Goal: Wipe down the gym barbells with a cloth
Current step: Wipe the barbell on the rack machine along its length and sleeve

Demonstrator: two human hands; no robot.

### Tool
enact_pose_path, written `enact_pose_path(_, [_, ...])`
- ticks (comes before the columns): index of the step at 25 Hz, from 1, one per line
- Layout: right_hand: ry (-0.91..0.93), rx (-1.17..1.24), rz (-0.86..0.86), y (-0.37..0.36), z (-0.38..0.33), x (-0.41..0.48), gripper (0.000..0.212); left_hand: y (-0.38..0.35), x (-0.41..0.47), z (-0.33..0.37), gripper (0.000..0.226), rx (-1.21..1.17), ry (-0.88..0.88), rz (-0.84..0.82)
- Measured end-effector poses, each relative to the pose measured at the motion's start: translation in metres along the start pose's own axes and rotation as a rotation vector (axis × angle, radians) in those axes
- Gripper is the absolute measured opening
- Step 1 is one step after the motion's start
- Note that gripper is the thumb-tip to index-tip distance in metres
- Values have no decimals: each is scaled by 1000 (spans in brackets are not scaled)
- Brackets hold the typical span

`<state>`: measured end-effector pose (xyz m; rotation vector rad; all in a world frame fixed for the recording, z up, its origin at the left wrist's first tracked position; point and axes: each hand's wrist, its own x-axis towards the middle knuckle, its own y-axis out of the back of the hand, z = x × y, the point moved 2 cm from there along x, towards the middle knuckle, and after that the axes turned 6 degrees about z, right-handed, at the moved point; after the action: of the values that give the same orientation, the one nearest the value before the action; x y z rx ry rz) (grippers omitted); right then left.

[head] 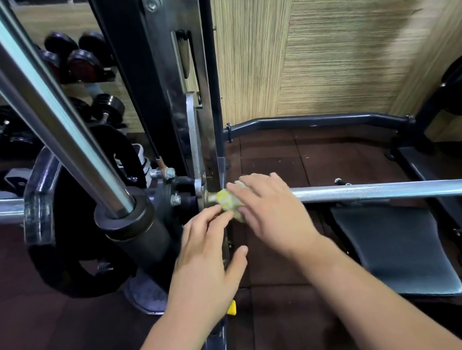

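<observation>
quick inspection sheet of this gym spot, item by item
surface: dark rubber floor tiles
job's things: yellow-green cloth bunched on the barbell, beside the rack upright
clutter: small yellow object low by the upright's base, not identifiable
hands: right hand lies over the cloth on the barbell; left hand has fingertips touching the cloth's lower edge, thumb apart
cables: nothing seen
surroundings: weight plate at left, bench pad below the barbell, dumbbells racked behind, woven wall panel
</observation>
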<state>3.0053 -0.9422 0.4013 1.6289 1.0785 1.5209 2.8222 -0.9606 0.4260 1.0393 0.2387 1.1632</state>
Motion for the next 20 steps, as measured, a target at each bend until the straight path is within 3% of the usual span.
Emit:
enact_pose_path(5, [-126, -57, 31, 24, 56, -30, 43, 40, -29, 1, 49, -106, -56, 88])
enact_pose_path(10, [-46, -24, 41, -1, -2, 2, 40, 46, -31, 5, 53, -111, -64, 119])
enact_pose_path(14, [-7, 15, -13, -18, -32, 19, 46, 26, -10, 6, 69, -20, -29, 82])
enact_pose_path(17, [31, -35, -28, -5, -11, 9, 48, 11, 5, 6, 82, 3, 41, 72])
enact_pose_path(20, [-62, -51, -22, 11, 19, -9, 45, 2, 12, 4, 86, -14, 83, 59])
